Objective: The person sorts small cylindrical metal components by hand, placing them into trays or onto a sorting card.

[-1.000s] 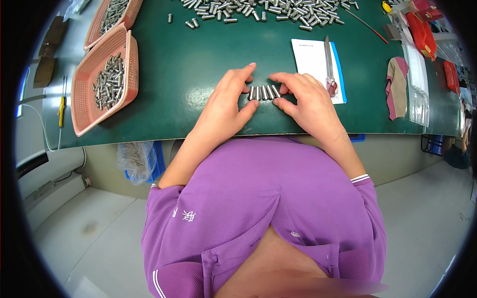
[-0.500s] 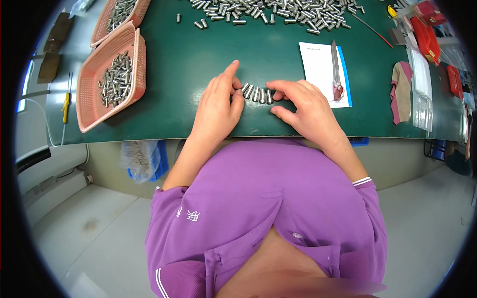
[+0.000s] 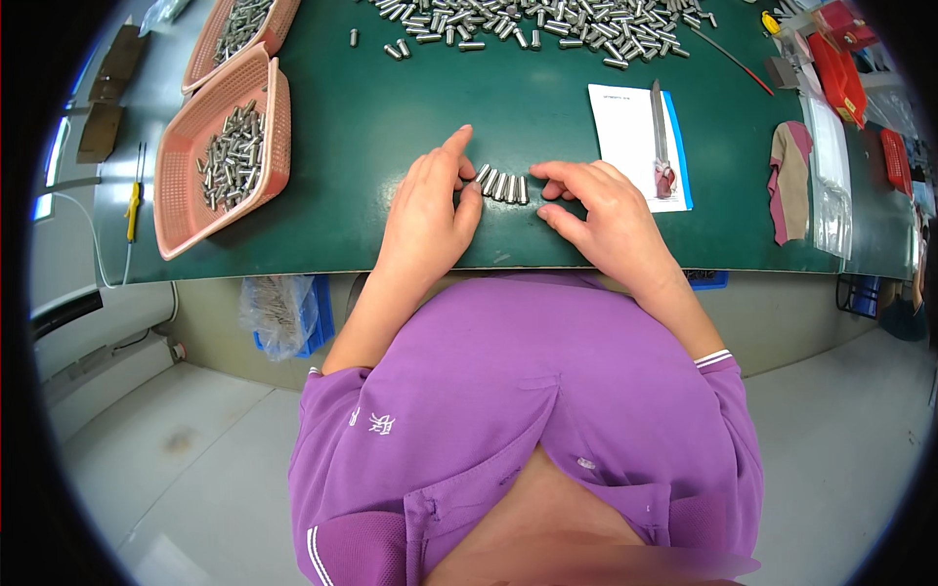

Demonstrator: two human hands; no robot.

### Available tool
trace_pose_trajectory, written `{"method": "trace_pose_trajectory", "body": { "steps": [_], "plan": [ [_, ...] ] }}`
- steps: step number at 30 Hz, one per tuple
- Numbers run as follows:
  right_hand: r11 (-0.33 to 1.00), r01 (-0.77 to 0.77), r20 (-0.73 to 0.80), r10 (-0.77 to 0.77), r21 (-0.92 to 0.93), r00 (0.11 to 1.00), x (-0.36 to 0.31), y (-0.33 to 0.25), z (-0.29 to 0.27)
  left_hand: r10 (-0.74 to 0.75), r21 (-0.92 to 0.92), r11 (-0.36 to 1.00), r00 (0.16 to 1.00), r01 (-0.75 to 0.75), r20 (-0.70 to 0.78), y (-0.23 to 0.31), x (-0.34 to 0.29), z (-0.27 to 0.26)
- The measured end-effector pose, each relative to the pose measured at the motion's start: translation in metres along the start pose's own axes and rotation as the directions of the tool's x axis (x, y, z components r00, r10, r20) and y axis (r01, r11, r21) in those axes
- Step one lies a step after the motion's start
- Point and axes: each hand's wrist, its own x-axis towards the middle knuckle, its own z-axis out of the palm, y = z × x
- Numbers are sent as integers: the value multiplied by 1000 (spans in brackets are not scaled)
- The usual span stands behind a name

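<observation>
Several short shiny metal pins [image 3: 500,186] lie side by side in a slightly fanned row on the green table. At the left end of the row is my left hand [image 3: 427,203], its fingertips and thumb close against the first pin. The thumb stands apart from the fingers. My right hand [image 3: 604,207] hovers just off the right end of the row, with a small gap to the last pin. Its index finger and thumb are spread, and nothing is between them. Neither hand grips a pin.
A big heap of metal pins [image 3: 547,24] covers the far table. Pink baskets of pins [image 3: 168,200] stand at left, near a yellow-handled tool [image 3: 131,213]. On the right are a white sheet [image 3: 618,127] with a long blade-like tool [image 3: 660,137], a cloth glove [image 3: 789,181] and red bins [image 3: 832,76].
The pins in the row now lie closer together, the right-hand ones shifted left. My right hand has drawn slightly away to the right; my left hand has barely moved.
</observation>
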Motion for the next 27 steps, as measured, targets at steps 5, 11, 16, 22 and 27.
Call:
{"method": "trace_pose_trajectory", "body": {
  "steps": [5,11,16,22,27],
  "plan": [
    [1000,-20,-26,20,-11,999,2,6,-1,38,-67,997,998,-35,43,7,1,2],
    [998,-22,-62,19,-53,998,4,10,-5,59,-162,986,995,-46,77,12,6,8],
    [997,-30,-39,27,-69,999,5,11,-2,56,-213,977,991,-29,122,11,12,17],
    [996,-2,-55,-3,-85,999,6,14,1,39,-230,973,989,-5,145,10,14,19],
    [999,43,-117,-46,-28,992,5,13,4,106,-234,969,991,-84,85,5,10,24]
  ]
}}
